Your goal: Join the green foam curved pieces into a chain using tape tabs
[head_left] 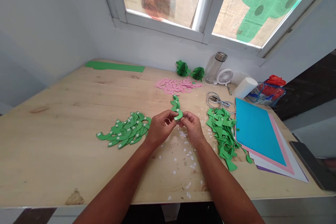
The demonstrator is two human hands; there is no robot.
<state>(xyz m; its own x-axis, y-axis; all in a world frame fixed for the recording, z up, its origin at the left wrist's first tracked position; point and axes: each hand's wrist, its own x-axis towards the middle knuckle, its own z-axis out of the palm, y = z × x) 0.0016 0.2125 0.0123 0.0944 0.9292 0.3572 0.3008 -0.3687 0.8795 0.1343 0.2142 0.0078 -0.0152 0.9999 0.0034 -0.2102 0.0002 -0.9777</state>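
Near the middle of the table, my left hand (160, 127) and my right hand (192, 126) meet at a curved green paper piece (179, 114) with small white squares on it. Fingers of both hands pinch its lower edge from either side. Just beyond it, more curved green pieces (175, 103) form a wavy line pointing away from me. Left of my left hand spreads a pile of curved green pieces (126, 131), also dotted with white squares. Small white paper bits (187, 154) are scattered between my forearms.
Green scraps (223, 133) and coloured sheets (259, 129) lie right, beside tape rolls (214, 100). Pink cutouts (177, 85), green paper ornaments (183, 69), a bottle (215, 68), a fan (225, 76) and a white roll (245, 88) stand or lie behind. A green strip (115, 66) is back left.
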